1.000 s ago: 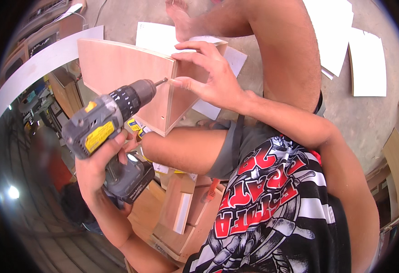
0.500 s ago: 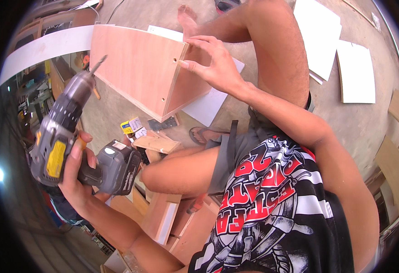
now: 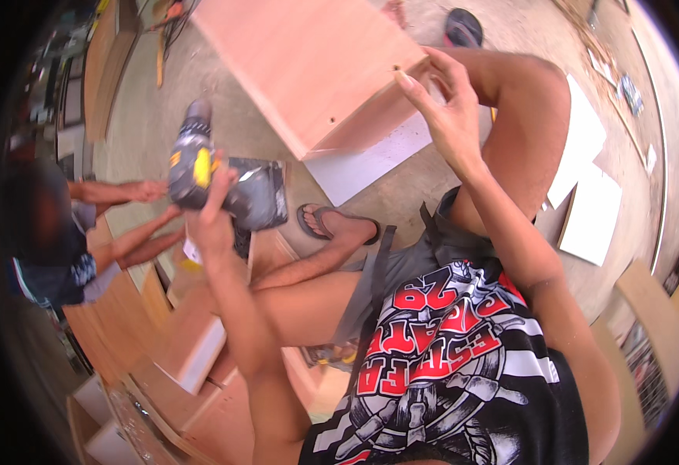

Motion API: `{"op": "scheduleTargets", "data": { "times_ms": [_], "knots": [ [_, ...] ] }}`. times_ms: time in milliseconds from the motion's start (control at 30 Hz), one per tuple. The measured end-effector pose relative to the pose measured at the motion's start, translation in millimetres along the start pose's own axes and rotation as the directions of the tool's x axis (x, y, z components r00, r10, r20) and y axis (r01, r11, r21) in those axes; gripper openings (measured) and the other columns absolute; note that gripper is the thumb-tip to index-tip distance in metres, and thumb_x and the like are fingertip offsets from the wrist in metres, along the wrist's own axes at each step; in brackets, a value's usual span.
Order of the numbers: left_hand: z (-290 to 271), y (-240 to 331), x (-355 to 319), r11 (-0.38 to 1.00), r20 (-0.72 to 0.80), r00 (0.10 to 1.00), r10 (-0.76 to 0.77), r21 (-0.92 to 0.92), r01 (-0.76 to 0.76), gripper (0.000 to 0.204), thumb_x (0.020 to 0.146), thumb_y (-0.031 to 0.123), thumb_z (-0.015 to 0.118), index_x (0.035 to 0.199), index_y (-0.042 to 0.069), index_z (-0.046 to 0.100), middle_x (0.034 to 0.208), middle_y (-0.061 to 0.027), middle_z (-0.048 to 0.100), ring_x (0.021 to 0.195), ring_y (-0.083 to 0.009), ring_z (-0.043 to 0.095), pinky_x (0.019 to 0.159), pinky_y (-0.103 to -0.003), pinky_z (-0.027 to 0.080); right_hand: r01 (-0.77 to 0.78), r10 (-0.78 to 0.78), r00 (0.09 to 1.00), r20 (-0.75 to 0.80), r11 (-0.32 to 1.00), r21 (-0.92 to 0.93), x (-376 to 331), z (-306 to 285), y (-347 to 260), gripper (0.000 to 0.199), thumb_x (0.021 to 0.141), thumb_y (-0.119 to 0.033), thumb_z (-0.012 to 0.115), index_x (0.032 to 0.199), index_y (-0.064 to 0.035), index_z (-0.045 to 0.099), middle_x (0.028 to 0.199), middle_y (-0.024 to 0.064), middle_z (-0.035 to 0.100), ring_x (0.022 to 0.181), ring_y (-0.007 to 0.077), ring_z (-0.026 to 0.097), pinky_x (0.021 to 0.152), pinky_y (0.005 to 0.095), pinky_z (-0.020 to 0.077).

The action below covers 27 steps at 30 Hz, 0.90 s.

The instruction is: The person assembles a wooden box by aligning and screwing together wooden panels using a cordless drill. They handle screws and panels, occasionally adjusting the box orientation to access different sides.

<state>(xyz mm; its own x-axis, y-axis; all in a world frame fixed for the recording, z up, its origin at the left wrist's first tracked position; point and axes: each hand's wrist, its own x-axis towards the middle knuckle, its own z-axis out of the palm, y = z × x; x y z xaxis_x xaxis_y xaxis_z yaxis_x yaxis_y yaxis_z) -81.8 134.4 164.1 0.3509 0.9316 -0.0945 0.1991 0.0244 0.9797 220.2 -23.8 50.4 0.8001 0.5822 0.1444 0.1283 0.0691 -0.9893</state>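
Note:
My left hand [image 3: 214,209] is wrapped around the grip of a cordless drill [image 3: 192,167], grey and black with yellow patches. Motion smears the drill, and its bit cannot be made out. A pinkish plywood box [image 3: 316,62] lies on the floor ahead, with two small dark holes near its right edge. My right hand [image 3: 449,105] grips the box's right far corner, thumb beside the upper hole and fingers over the edge. Between drill and box there is a gap. A white sheet [image 3: 367,167] lies partly under the box.
At the left a person [image 3: 49,232] crouches with both arms [image 3: 130,194] reaching toward my drill side. Plywood boards [image 3: 115,325] are piled at the lower left. White panels [image 3: 591,209] lie on the floor at the right. A loose sandal [image 3: 463,29] is at the top.
The view has turned, and the box sits higher in the picture. My left hand has brought the drill closer to the box. The other person shows more fully at the left.

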Motion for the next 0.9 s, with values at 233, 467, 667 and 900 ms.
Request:
{"op": "scheduleTargets", "data": {
  "times_ms": [233,467,667,900],
  "knots": [
    [38.1,-142.2,13.2,1.000,-0.382,0.924,-0.013,-0.029,0.002,0.069,0.076,0.014,0.090,0.133,0.002,0.055,0.111,-0.0071,0.061,0.099,-0.0189,0.061,0.090,-0.035,0.050,0.427,-0.409,0.903,0.136,0.811,-0.401,-7.0,24.8,-11.3,0.089,0.069,-0.040,0.092,0.140,-0.0028,0.053,0.150,0.0247,0.035,0.143,0.0467,0.023,0.116,0.0551,0.0282],
    [63.9,-209.2,33.1,0.986,-0.562,0.821,0.096,0.169,0.001,0.112,0.072,0.016,0.092,0.156,0.002,0.019,0.135,-0.0162,0.048,0.118,-0.0272,0.055,0.103,-0.037,0.046,0.618,-0.500,0.781,0.374,0.535,-0.576,-26.1,21.8,-20.3,0.073,0.074,-0.032,0.089,0.140,-0.0241,0.061,0.161,0.0137,0.032,0.153,0.0438,0.012,0.119,0.0646,0.0112],
    [88.1,-239.8,17.4,0.989,-0.502,0.858,0.113,-0.030,-0.148,0.111,0.074,0.018,0.091,0.155,-0.001,0.018,0.138,-0.0185,0.046,0.123,-0.0261,0.052,0.104,-0.035,0.043,0.632,-0.352,0.771,0.531,0.518,-0.576,-43.9,27.4,-37.0,0.078,0.077,-0.027,0.086,0.148,-0.0257,0.053,0.161,0.0067,0.037,0.154,0.0356,0.021,0.119,0.0662,0.0076],
    [91.6,-240.9,11.5,0.984,-0.452,0.874,0.176,0.102,-0.145,0.083,0.077,0.014,0.088,0.141,-0.001,0.036,0.124,-0.0168,0.059,0.110,-0.0281,0.061,0.097,-0.036,0.048,0.667,-0.258,0.709,0.656,0.545,-0.508,-65.9,45.7,-49.5,0.082,0.081,-0.028,0.082,0.154,-0.0246,0.044,0.162,0.0068,0.034,0.154,0.0365,0.018,0.118,0.0708,0.0040]
  ]
}}
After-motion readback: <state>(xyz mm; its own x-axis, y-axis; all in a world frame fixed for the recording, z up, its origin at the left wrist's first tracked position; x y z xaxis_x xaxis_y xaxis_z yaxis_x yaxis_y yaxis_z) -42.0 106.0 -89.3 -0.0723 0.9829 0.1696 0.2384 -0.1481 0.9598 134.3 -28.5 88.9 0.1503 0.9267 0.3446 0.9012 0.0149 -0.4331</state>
